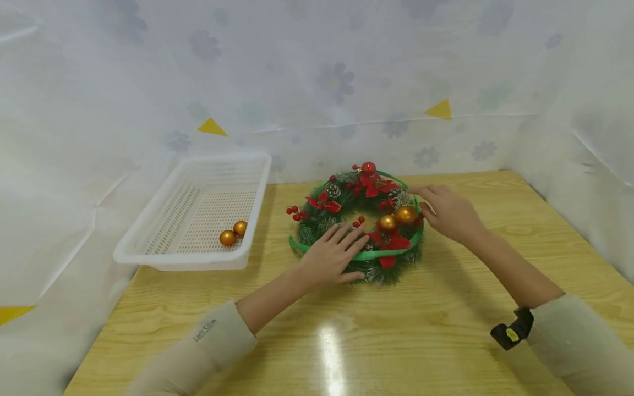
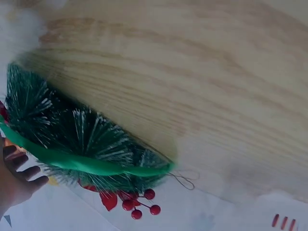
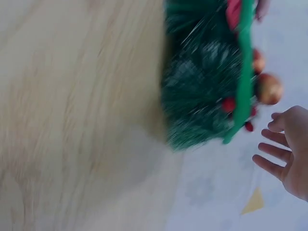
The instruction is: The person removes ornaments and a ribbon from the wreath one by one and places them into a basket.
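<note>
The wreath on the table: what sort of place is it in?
Probably a small screened-off workspace: pale flower-patterned sheeting rises behind and along both sides of the table, which bears the decorated wreath and a white basket.

Pale sleeves [image 1: 220, 335], black wrist strap [image 1: 521, 325]

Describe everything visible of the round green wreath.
The round green wreath has bristly, plastic-looking needles, some white-tipped, around an open centre. It carries red pointed-petal flowers, glossy red berries, white-tipped pine cones and two shiny gold balls. A green fabric-like band runs along its near side. It lies flat on the yellowish wood-grain table. The left grip spreads over its near side; the right grip is beside its right edge, contact unclear.
</note>
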The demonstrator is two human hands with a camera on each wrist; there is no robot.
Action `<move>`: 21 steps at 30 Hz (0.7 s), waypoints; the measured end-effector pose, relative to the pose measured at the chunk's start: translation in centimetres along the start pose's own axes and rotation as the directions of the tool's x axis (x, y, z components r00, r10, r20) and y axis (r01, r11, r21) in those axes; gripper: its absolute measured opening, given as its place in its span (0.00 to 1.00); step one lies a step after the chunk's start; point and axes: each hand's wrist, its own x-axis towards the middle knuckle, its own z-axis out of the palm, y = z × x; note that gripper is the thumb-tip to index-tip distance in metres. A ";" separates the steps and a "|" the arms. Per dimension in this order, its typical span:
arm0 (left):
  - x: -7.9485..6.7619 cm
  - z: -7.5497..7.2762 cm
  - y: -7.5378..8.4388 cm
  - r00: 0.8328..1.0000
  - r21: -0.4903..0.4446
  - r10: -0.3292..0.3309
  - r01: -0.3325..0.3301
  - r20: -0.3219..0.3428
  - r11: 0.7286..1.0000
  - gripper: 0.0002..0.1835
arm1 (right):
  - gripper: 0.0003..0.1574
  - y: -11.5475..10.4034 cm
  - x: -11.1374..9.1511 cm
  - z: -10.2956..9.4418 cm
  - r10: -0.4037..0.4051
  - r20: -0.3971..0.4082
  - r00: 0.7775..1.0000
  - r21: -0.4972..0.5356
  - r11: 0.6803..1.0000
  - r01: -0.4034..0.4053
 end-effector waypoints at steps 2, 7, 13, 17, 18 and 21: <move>0.3 0.1 0.9 0.999 0.036 -0.032 0.031 0.026 0.999 0.42 | 0.27 1.6 0.3 1.2 0.009 0.089 0.996 0.039 0.999 -0.013; 0.6 0.3 2.0 0.996 0.108 -0.074 0.069 0.041 0.992 0.43 | 0.42 4.1 1.2 3.6 0.002 0.281 0.960 0.232 0.970 -0.070; 0.7 0.6 1.8 0.999 0.157 -0.047 0.045 0.013 0.987 0.40 | 0.45 5.2 2.1 3.9 0.020 0.411 0.911 0.414 0.887 -0.206; 0.5 1.0 1.1 1.000 0.141 -0.026 0.026 0.001 0.990 0.38 | 0.43 5.2 2.0 3.4 0.020 0.425 0.905 0.407 0.889 -0.211; 0.4 1.0 0.8 1.000 0.133 -0.020 0.021 -0.006 0.991 0.39 | 0.43 5.2 2.0 3.3 0.013 0.422 0.907 0.391 0.900 -0.195; -0.1 1.4 -0.2 0.999 0.105 0.016 -0.013 -0.034 0.994 0.39 | 0.41 4.8 1.6 3.0 -0.011 0.395 0.919 0.332 0.934 -0.131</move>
